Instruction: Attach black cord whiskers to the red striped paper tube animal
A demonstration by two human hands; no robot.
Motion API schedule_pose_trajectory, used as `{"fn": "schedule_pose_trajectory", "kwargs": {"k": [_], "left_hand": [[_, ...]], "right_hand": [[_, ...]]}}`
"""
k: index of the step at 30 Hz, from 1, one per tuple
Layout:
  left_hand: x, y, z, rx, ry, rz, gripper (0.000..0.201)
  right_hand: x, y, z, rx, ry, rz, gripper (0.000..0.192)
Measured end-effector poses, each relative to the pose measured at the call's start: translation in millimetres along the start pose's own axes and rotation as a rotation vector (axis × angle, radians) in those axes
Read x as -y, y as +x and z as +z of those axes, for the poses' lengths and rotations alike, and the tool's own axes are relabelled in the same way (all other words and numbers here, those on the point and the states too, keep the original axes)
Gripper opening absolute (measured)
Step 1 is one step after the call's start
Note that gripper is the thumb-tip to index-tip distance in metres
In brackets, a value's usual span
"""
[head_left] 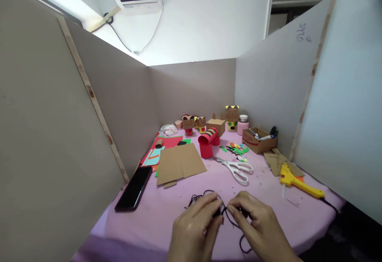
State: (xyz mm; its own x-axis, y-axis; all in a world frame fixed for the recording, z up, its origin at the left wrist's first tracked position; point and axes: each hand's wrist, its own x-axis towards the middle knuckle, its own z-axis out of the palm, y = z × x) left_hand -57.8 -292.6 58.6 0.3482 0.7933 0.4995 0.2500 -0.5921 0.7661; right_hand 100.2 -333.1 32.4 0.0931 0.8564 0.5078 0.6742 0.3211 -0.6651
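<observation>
Black cord [227, 211] runs between my two hands near the front edge of the table. My left hand [197, 224] is closed on it, fingers and thumb pinched together, with a dark bunch partly hidden between them. With thumb and forefinger my right hand [256, 222] pinches the cord a short way to the right. Loose loops of the cord lie behind my left hand, and another loop hangs below my right hand. Beyond the hands rest white-handled scissors [235, 168] and a sheet of brown cardboard [180, 162].
A phone [134, 188] lies at left and a yellow glue gun [298, 182] at right. Behind stand red paper rolls [206, 148], cardboard animal figures [188, 124], a pink jar [242, 126] and a cardboard box of tools [256, 144]. Grey partitions [193, 90] enclose the table.
</observation>
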Motion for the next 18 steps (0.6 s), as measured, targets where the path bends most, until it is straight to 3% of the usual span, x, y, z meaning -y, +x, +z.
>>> {"fn": "schedule_pose_trajectory", "kwargs": {"k": [4, 8, 13, 15, 18], "left_hand": [[5, -3, 19.2, 0.036, -0.027, 0.021, 0.021], [21, -3, 25.9, 0.114, 0.061, 0.057, 0.016], [42, -6, 32.6, 0.019, 0.186, 0.223, 0.020], [42, -7, 32.5, 0.033, 0.245, 0.264, 0.024], [32, -5, 27.7, 0.087, 0.197, 0.145, 0.020]], "right_hand": [[1, -3, 2, 0.040, -0.065, -0.049, 0.021], [-1, -4, 1, 0.077, -0.053, -0.014, 0.023], [-4, -3, 2, 0.096, 0.066, 0.053, 0.026], [-4, -3, 1, 0.113, 0.130, 0.075, 0.026], [-4, -2, -1, 0.108, 0.192, 0.129, 0.026]]}}
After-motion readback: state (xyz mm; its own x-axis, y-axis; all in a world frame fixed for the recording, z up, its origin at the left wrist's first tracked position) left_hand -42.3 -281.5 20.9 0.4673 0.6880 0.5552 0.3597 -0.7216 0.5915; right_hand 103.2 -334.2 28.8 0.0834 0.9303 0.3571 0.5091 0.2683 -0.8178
